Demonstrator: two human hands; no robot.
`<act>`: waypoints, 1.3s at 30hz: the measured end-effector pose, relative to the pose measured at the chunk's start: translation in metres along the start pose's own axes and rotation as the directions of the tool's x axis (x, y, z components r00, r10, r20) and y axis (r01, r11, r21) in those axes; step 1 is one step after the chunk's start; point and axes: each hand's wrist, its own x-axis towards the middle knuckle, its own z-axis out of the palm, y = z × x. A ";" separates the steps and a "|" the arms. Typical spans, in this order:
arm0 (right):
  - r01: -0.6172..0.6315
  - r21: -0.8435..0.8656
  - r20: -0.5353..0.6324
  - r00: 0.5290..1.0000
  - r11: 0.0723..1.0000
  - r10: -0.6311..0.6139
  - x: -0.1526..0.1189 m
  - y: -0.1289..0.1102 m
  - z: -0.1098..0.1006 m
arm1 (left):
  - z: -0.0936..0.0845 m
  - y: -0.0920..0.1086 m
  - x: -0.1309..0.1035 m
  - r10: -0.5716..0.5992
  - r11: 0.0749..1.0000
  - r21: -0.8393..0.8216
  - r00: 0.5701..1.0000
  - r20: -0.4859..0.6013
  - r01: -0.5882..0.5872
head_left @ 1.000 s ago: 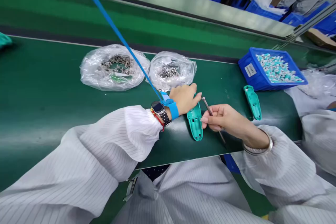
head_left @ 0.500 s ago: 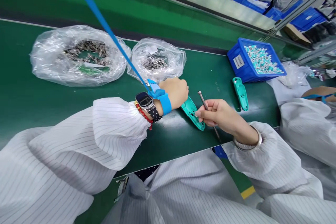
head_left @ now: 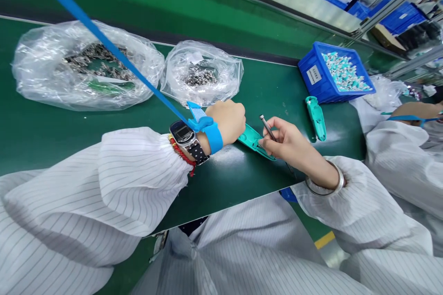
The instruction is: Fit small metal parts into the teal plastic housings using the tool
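Note:
My left hand [head_left: 226,120], wearing a blue wrist strap [head_left: 212,136], is closed on the upper left end of a teal plastic housing [head_left: 249,137]; its fingertips are hidden behind the hand. My right hand [head_left: 289,144] holds a thin metal rod-like tool [head_left: 266,125] slanting through its fingers, with the thicker end up. The thumb and forefinger of that hand are at the lower right part of the housing, by a small metallic piece too small to name. A second teal housing [head_left: 316,120] lies apart on the green bench to the right.
Two clear plastic bags [head_left: 200,94] [head_left: 38,73] with small metal parts lie at the back left. A blue bin [head_left: 316,85] of teal and white parts stands at the back right. A co-worker's sleeve [head_left: 398,152] is at the far right. The bench edge [head_left: 238,206] runs in front of me.
The teal housing has turned to lie flatter, its lower right end shifting right. My right hand has moved slightly up with the tool, still at the housing. The view has shifted slightly.

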 end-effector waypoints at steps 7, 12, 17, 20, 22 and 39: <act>0.080 -0.207 -0.078 0.992 0.975 -0.098 0.002 0.003 0.002 | 0.000 0.002 -0.003 0.002 0.999 -0.045 1.000 -0.003 -0.002; 0.144 -0.416 -0.122 0.970 0.898 -0.212 -0.004 0.000 0.006 | 0.000 0.003 -0.003 0.007 0.998 -0.063 1.000 -0.013 -0.008; 0.193 -0.594 -0.150 0.927 0.781 -0.343 -0.011 0.003 0.015 | 0.004 -0.001 -0.001 0.028 0.996 -0.078 0.999 -0.042 -0.031; 0.191 -0.620 -0.172 0.913 0.761 -0.369 -0.012 0.005 0.018 | 0.004 -0.002 0.000 0.029 0.996 -0.084 0.999 -0.040 -0.032; 0.201 -0.605 -0.180 0.908 0.771 -0.378 -0.011 0.006 0.019 | 0.004 -0.001 0.000 0.027 0.996 -0.088 0.999 -0.040 -0.031; 0.009 -0.173 0.014 1.000 0.985 -0.007 -0.011 -0.013 -0.015 | 0.006 -0.003 0.001 0.108 0.988 -0.101 0.992 -0.062 -0.113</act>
